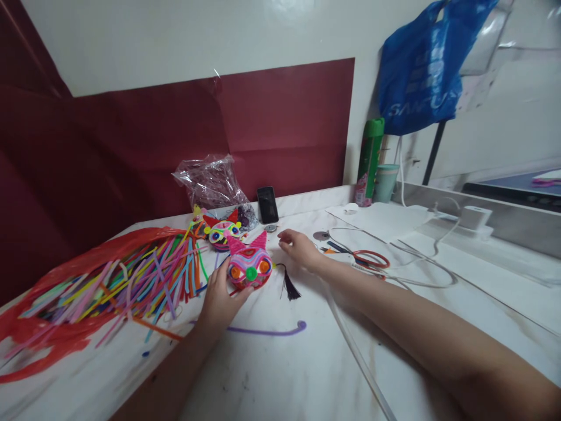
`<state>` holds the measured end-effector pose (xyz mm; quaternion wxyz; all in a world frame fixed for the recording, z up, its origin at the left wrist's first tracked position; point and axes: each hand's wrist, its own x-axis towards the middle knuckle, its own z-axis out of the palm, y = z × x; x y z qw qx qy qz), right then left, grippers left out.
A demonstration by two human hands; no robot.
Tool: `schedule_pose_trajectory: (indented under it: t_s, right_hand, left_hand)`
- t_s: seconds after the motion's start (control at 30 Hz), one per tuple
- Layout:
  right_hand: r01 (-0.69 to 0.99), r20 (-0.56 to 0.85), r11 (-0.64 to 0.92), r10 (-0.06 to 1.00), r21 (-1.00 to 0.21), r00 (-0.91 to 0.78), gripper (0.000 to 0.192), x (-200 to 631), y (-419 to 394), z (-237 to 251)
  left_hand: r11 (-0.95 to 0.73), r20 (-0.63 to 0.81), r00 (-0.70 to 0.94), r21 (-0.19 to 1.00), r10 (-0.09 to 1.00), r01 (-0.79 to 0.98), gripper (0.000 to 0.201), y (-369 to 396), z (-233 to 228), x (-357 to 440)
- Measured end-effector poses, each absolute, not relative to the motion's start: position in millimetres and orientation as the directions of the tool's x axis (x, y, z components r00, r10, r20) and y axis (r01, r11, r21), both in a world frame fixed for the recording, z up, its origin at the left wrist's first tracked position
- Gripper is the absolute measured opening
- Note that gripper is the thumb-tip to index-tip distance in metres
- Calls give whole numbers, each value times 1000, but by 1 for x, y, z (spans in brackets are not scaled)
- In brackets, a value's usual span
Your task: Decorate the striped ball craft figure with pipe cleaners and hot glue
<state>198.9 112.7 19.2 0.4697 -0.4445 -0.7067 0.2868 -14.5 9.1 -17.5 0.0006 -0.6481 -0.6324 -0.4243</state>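
Note:
A pink cat-faced craft (251, 256) made of coiled pipe cleaners, with pointed ears, orange eyes and a green nose, sits upright on the marble table. My left hand (222, 297) grips its left and lower side, fingers and thumb wrapped around the edge. To its right, my right hand (298, 248) reaches over the table with fingers apart and holds nothing. A black tassel (290, 286) lies between the craft and my right forearm. One purple pipe cleaner (272, 332) with a curled tip rests in front. Behind stands a second colourful craft face (222, 231).
Many loose pipe cleaners (144, 286) spread over a red plastic bag (26, 351) at left. A phone (267, 204) leans on the wall beside clear plastic wrap (214, 181). Scissors (370, 258), cables, a white charger (475, 218) and a green spray can (370, 161) are at right.

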Motion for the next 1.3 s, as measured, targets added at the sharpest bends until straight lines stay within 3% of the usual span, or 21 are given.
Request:
schedule_pose_trajectory:
  t_s: [0.2,0.33,0.43,0.57,0.7,0.97,1.1,1.17,1.3]
  right_hand:
    - [286,523,520,849,-805,-71,14,209,118,36]
    - [223,559,561,825,-797,-76,18,207,115,33]
    - [197,565,569,821,-799,-81,21,206,107,33]
    - [306,566,564,820,-767,-91,30,209,90,45]
    - [393,497,492,862,-777,-98,39,211,71,61]
    - [343,377,442,894,-829,-242,34,200,70,53]
    - [393,381,501,858,-771,-346,25,204,69,40]
    - [456,326,578,791,-677,-518,21,209,62,35]
    - [449,183,641,677,-623,-713,12,223,32,28]
  left_hand:
    - [-213,587,-254,609,769,764,72,3,-8,-16]
    - [-229,676,-347,609,650,759,44,-9,3,-22]
    - [-405,760,-159,496,630,768,19,-21,5,-19]
    - [-621,811,253,165,528,766,23,-32,4,-8]
    - [-652,796,355,64,490,755,22,-40,5,-3]
    - [-644,799,323,102,508,759,26,-43,8,-8]
    - [-526,755,161,270,635,807,26,-35,6,-17]
    - [-472,691,118,349,714,810,24,-30,7,-23]
    - [-486,532,227,419,816,767,23,-28,7,-22]
